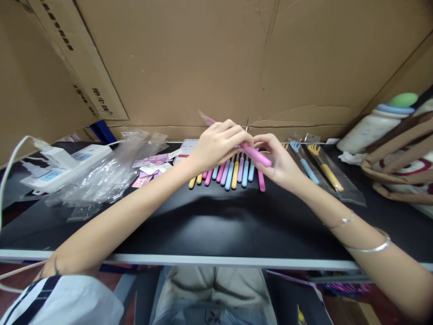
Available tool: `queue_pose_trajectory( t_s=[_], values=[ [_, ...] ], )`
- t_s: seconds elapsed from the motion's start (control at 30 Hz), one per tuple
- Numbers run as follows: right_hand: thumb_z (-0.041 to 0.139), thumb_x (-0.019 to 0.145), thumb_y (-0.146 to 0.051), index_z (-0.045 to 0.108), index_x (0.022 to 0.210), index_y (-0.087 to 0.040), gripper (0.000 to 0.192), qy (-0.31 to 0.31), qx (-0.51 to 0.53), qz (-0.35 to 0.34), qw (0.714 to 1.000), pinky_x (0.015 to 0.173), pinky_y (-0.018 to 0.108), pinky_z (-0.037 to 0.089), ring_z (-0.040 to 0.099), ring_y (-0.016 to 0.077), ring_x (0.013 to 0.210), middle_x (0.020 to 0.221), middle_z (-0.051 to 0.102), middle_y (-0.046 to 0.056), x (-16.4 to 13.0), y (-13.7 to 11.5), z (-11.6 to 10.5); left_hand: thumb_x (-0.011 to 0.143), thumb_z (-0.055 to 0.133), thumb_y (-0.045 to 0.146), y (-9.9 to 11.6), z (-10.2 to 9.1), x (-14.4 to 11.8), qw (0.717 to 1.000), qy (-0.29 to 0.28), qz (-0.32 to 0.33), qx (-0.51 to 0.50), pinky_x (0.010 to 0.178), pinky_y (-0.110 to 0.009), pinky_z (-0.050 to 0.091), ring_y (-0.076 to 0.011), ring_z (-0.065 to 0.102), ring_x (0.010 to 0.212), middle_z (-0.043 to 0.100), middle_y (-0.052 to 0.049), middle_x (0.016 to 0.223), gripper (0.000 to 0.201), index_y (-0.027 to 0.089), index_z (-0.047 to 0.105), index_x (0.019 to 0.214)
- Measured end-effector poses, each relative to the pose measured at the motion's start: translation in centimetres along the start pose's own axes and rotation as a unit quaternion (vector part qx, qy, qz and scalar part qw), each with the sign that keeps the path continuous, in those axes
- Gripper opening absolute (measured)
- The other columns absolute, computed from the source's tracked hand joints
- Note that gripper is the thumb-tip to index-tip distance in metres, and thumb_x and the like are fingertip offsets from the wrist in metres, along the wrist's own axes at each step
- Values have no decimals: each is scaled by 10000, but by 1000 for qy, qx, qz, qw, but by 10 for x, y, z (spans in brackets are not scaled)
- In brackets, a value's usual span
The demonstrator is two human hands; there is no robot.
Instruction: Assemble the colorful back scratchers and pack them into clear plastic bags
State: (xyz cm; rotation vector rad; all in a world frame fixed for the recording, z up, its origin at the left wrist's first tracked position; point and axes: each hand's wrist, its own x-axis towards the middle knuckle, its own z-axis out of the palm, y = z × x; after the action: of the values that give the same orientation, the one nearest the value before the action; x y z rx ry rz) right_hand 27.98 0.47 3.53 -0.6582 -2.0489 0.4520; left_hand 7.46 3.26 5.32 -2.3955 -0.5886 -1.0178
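Observation:
A pink back scratcher (255, 155) is held aslant above the desk, its handle pointing down to the right. My left hand (221, 141) is closed over its middle from above, and a blurred pinkish end sticks out beyond the knuckles. At the handle end, my right hand (275, 160) has its thumb and fingers curved around the handle. Below and behind both hands lies a row of handles (234, 175) in pink, yellow, blue and purple; their far ends are mostly hidden. Right of my right hand are a blue back scratcher (306, 167) and a yellow back scratcher (326, 169) in clear bags.
Left on the black desk (209, 225) are clear plastic bags (108, 167), small printed cards (154, 166) and a white power strip (67, 167). A bottle (375, 124) and a brown-handled bag (399, 167) stand at the right. Cardboard (216, 67) walls the back.

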Motion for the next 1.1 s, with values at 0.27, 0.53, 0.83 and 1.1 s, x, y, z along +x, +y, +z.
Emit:
queue_pose_trajectory(
  t_s=[0.27,0.53,0.83,1.1],
  values=[
    [589,800,-302,416,1076,-217,336,-101,-196,-6,975,822,368,463,539,222,957,1045,519,83,-11,14,12,997,352,251,-3,27,-33,994,-86,43,46,782,-300,372,-172,556,938,658,-39,1046,249,213,597,1008],
    [576,822,-270,452,915,-205,168,-147,-274,8,951,705,307,425,536,211,861,917,566,65,-14,22,19,971,398,239,5,35,-45,981,-115,108,109,678,-293,346,-179,551,846,633,-58,950,187,182,576,964],
    [587,830,-293,512,911,-193,149,-171,-321,4,932,690,286,404,536,194,806,885,567,61,-13,21,21,956,353,520,12,13,-45,982,-149,94,69,692,-303,345,-188,548,780,622,-65,860,414,168,572,943],
    [568,837,-250,537,909,-190,99,-224,-357,-62,905,708,299,382,525,215,855,897,611,69,-14,10,18,934,455,473,25,-4,-61,977,-185,89,54,740,-315,361,-202,560,881,649,-65,935,329,171,579,977]
  ],
)
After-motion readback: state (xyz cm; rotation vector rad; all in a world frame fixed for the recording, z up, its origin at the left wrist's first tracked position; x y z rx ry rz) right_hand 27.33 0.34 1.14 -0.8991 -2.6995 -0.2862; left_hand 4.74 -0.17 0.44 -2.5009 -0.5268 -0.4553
